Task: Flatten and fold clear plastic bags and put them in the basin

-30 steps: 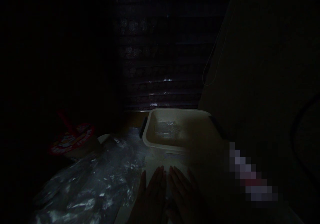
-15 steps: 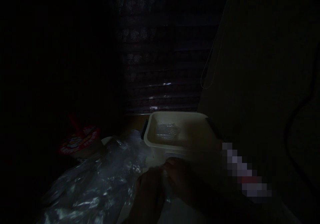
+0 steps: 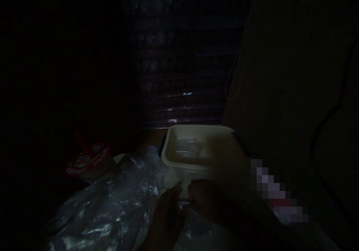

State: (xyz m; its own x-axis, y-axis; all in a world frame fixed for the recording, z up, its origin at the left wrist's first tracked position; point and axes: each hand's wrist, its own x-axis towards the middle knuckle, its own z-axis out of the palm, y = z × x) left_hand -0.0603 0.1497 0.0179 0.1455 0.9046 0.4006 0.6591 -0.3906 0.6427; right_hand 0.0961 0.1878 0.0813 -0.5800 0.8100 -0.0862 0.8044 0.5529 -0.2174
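The scene is very dark. My left hand (image 3: pixel 168 213) and my right hand (image 3: pixel 206 198) are close together in the lower middle, just in front of a cream plastic bin. Between and below them shows a small clear plastic bag (image 3: pixel 198 226), its shiny edge running from one hand to the other. My right fingers are curled closed on that edge. My left thumb and fingers close on its other side, with one fingertip pointing up. A flat clear plastic packet (image 3: pixel 186 148) lies inside the cream bin (image 3: pixel 179 166).
A large heap of crinkled clear plastic (image 3: pixel 112 210) covers the left front. Behind it stands a cup with a red-printed lid and red straw (image 3: pixel 94 154). Blinds (image 3: pixel 182 71) hang at the back, with a loop of cord (image 3: pixel 232 94). A pixelated white-and-red object (image 3: pixel 279 193) is at right.
My hands have moved slightly apart, opening a gap between the fingertips. More of the clear plastic bag shows below them.
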